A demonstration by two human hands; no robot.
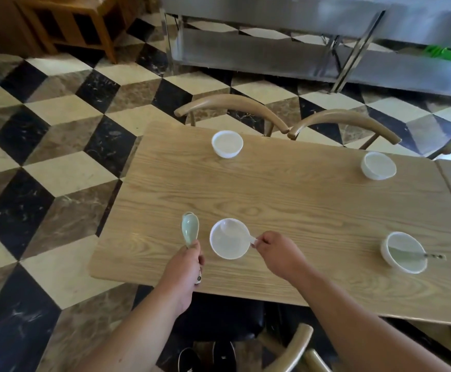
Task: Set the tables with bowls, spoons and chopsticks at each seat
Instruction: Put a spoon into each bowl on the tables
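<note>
One head cam, wide-angle, fwd and steeply down, close over the near table (299, 210) edge.

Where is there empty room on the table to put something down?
The bare middle of the table, between four bowls, is free. So is the strip between the far left bowl and far right bowl. It is crowded around the near left bowl, where the left hand grips a green spoon and the right hand pinches a white spoon.

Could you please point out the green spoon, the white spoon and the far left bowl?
green spoon (189, 229), head view, its scoop
white spoon (250, 239), head view, its handle
far left bowl (227, 143), head view, its inside
</note>
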